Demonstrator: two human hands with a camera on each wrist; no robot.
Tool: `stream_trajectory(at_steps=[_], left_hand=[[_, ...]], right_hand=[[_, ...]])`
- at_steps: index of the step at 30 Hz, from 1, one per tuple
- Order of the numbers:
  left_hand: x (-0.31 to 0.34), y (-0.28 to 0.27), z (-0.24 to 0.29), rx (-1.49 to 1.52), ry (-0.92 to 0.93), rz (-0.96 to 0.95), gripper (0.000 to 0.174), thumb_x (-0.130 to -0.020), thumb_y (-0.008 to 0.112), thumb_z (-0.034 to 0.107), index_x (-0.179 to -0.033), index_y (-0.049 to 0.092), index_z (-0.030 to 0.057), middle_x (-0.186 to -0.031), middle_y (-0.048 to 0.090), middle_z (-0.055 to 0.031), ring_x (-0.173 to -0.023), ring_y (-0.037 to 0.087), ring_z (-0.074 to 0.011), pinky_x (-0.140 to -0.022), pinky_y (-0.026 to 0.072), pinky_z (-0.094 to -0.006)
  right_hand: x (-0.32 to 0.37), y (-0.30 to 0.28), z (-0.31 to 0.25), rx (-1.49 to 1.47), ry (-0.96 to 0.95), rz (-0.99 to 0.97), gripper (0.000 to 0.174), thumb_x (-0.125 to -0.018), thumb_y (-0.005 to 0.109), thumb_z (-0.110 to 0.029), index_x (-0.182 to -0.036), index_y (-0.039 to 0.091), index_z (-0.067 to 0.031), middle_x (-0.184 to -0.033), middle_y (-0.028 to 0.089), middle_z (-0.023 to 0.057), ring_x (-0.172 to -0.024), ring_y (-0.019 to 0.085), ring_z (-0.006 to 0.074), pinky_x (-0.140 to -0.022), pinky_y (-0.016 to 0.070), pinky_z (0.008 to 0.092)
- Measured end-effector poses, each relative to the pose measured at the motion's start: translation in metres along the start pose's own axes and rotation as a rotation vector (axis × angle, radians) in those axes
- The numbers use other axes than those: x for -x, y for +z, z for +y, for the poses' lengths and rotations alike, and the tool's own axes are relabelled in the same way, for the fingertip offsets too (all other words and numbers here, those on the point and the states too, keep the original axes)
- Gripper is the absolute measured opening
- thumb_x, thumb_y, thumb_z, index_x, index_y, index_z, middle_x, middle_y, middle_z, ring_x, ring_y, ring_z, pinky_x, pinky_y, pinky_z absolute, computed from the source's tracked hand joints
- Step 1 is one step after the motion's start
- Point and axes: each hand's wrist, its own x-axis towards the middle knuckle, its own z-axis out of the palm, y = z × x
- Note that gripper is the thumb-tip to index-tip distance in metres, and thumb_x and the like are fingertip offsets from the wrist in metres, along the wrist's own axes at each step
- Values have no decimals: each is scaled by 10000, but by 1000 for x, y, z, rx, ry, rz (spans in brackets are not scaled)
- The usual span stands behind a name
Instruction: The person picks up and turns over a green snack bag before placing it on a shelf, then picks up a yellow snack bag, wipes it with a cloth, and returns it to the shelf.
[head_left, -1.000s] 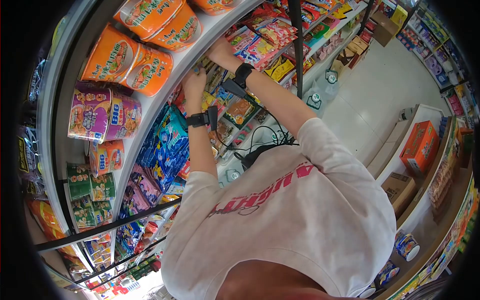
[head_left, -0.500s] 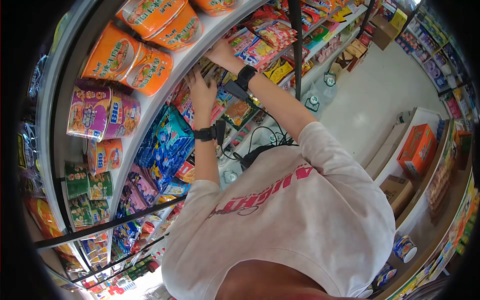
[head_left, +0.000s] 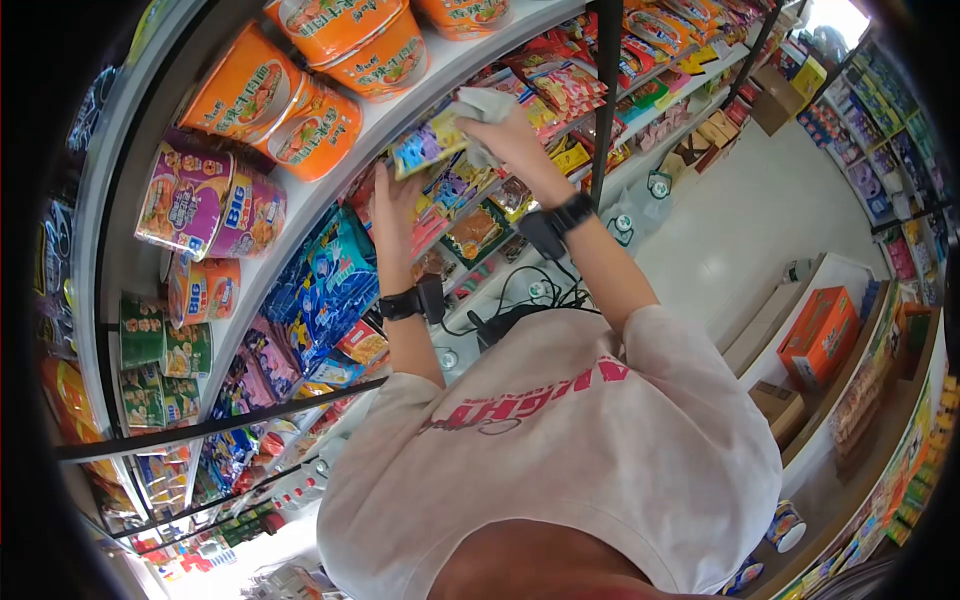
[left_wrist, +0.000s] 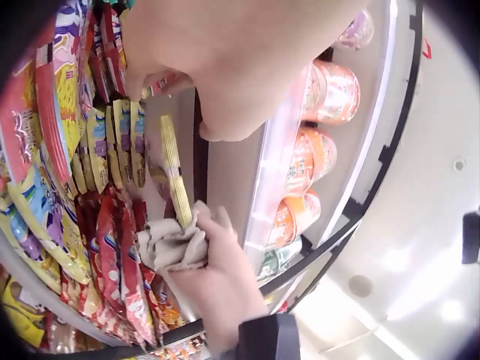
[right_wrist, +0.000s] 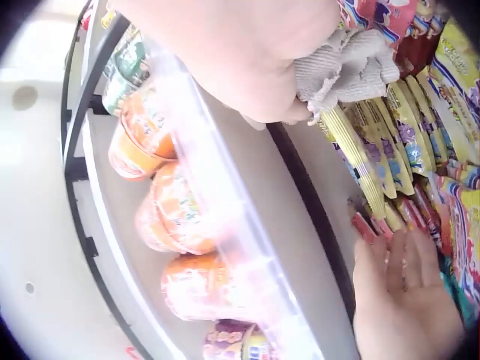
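My right hand [head_left: 510, 140] grips a crumpled grey cloth [head_left: 490, 108] together with a yellow snack packet [head_left: 430, 145], in front of the snack shelf below the noodle cups. Seen from the right wrist, the cloth [right_wrist: 349, 67] bunches in the fingers, and the thin yellow packet [right_wrist: 352, 154] sticks out below it, edge on. My left hand [head_left: 395, 205] is a little to the left. Its palm and fairly straight fingers [right_wrist: 409, 255] show in the right wrist view, with the fingertips at small red packets [right_wrist: 420, 214]. Upright yellow packets [left_wrist: 97, 146] stand in a row beside the hands.
Orange noodle cups [head_left: 315, 135] and a purple cup pair [head_left: 210, 200] line the shelf above, close to the hands. Blue bags [head_left: 335, 270] hang to the left. A dark upright post [head_left: 607, 100] stands right of my right arm. Black cables [head_left: 545, 290] hang near my chest.
My right hand has come back out from the shelf, bringing the grey cloth and yellow packet into view. My left hand has drawn back slightly, its fingers straighter than a second ago.
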Motion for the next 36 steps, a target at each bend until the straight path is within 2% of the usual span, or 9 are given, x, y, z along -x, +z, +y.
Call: stream_trajectory(at_steps=[3,6,14,19,21,25,31,34,36], left_hand=[[21,32,8,271,-100,-74,604,-1042,484,443,-1424,430,-22,-1434,512,-177,-1305,530,-303,-1095,442,-455],[38,56,-4,295,-94,-33,472,-1036,526,289,-1357,488,-55,-1318,610,-171,-1170,633,-267,-1012,514,-410],[62,126,-44,395,-116,-50,413,-988,587,104,-1368,485,-22,-1302,619,-146,-1121,658,-240,-942,548,-381],[82,182,-61,369,-215,-74,420,-1014,589,208,-1361,497,-9,-1294,622,-138,-1133,652,-224,-948,542,-362],[90,200,-65,354,-270,-83,429,-1028,574,266,-1353,506,-6,-1276,633,-145,-1122,660,-222,-936,551,-364],[96,222,-85,389,-404,-179,435,-1032,561,303,-1323,519,-18,-1225,662,-161,-1068,687,-250,-907,572,-391],[119,257,-105,519,-651,-205,430,-1045,522,291,-1332,507,-29,-1264,643,-195,-1087,676,-309,-927,565,-444],[126,261,-119,518,-673,-209,445,-1057,491,265,-1384,467,-36,-1323,609,-210,-1170,638,-321,-999,528,-453],[133,266,-123,558,-671,-230,450,-1053,498,264,-1384,466,-40,-1328,604,-218,-1179,632,-329,-1015,516,-467]], right_hand=[[36,-24,-42,105,132,-219,220,-853,725,-65,-1051,646,-12,-893,659,25,-778,634,119,-647,494,259],[59,-48,-36,315,-40,-309,304,-827,754,-122,-1095,660,-15,-944,657,29,-875,613,100,-750,509,298],[112,-108,-95,221,154,274,315,-977,630,-217,-1216,640,-13,-1053,666,0,-965,601,95,-840,489,285],[158,-125,-114,150,296,139,569,-1040,458,-519,-1293,588,-27,-1137,649,10,-981,589,115,-842,482,254],[173,-142,-135,167,471,157,509,-1036,497,-478,-1261,601,-33,-1103,650,10,-966,577,86,-786,485,252],[192,-169,-129,337,122,57,372,-1009,596,-379,-1151,646,-39,-942,660,1,-813,586,48,-621,479,257],[234,-190,-161,588,228,229,251,-964,672,-252,-1008,667,-5,-714,627,-20,-519,564,84,-478,451,293],[254,-207,-159,305,293,243,281,-953,692,-203,-1138,640,3,-940,656,5,-786,608,69,-584,501,229],[266,-217,-160,340,113,226,360,-928,719,-187,-1216,605,-4,-1008,651,13,-849,605,77,-629,509,240]])
